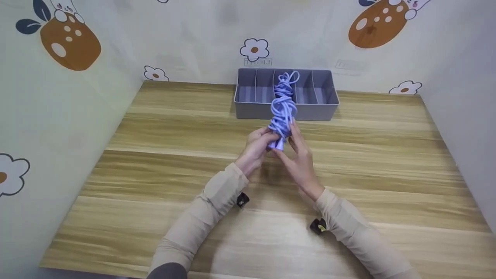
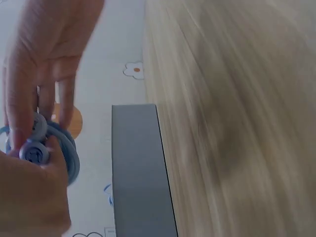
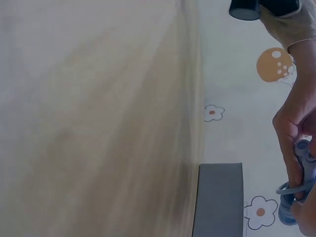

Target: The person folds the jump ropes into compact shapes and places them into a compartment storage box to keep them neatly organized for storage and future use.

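Observation:
Both hands hold a bundled periwinkle-blue jump rope (image 1: 283, 110) above the table, its cord wound in messy loops. My left hand (image 1: 254, 149) grips the handle end from the left, thumb laid over it. From the right, my right hand (image 1: 302, 161) pinches the same end, with the thumb low and the fingers along the side. Two round handle ends (image 2: 34, 153) sit side by side between the hands in the left wrist view. The rope's far loops overlap the middle compartment of a grey divided box (image 1: 252, 111) in the head view.
The grey box stands near the back edge of the wood-grain table (image 1: 174, 174), split by thin dividers into several compartments. Patterned walls (image 1: 193, 38) with flowers and orange-brown fruit enclose the table at the back and sides. Small black devices (image 1: 243, 200) are worn at both wrists.

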Tool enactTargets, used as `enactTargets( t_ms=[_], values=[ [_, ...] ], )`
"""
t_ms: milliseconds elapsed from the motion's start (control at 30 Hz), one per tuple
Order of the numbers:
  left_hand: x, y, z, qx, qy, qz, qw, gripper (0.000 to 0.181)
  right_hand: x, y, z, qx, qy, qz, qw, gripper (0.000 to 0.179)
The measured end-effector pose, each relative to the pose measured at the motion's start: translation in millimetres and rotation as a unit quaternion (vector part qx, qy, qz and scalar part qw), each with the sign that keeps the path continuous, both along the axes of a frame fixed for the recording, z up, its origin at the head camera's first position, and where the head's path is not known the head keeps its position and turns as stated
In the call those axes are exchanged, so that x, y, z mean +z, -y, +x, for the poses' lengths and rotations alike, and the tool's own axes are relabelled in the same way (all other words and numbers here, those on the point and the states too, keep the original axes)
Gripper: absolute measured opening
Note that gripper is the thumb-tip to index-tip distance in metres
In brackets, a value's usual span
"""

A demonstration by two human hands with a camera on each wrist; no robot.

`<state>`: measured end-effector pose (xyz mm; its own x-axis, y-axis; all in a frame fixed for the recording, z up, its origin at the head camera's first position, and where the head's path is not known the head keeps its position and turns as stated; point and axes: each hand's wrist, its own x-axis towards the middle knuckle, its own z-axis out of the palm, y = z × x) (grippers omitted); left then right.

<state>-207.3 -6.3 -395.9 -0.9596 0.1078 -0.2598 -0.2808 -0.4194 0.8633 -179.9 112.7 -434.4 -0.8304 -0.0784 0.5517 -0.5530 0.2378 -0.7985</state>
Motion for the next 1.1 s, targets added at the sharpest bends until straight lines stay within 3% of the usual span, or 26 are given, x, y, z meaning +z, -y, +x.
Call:
enactTargets(
  t_ms=[267, 433, 567, 800, 1000, 1100],
  values=[
    [1.8, -3.5, -23.8, -0.098, -0.036, 0.044, 0.9936, 0.046, 10.4, -25, -31.0, 0.01, 0.089, -0.083, 0.9925, 0.074],
    [-1.4, -8.3, -45.1, -0.139, -0.105, -0.012, 0.9846, 0.047, 15.7, -42, -52.7, 0.019, 0.119, -0.115, 0.9861, 0.073],
    [-5.4, -16.1, -61.8, -0.126, -0.144, -0.085, 0.978, 0.046, 16.6, -52, -67.1, 0.033, 0.134, -0.122, 0.9829, 0.073],
    [-8.1, -32.3, -87.3, -0.054, -0.179, -0.163, 0.9688, 0.035, 20.3, -65, -97.2, 0.043, 0.132, -0.113, 0.9838, 0.07],
    [-6.1, -44.1, -109.8, -0.001, -0.209, -0.232, 0.9499, 0.029, 26.8, -78, -129.0, 0.052, 0.153, -0.058, 0.9851, 0.069],
    [-5.9, -49.0, -119.8, -0.003, -0.235, -0.275, 0.9321, 0.026, 33.1, -81, -139.6, 0.06, 0.171, -0.046, 0.9824, 0.069]
  ],
)
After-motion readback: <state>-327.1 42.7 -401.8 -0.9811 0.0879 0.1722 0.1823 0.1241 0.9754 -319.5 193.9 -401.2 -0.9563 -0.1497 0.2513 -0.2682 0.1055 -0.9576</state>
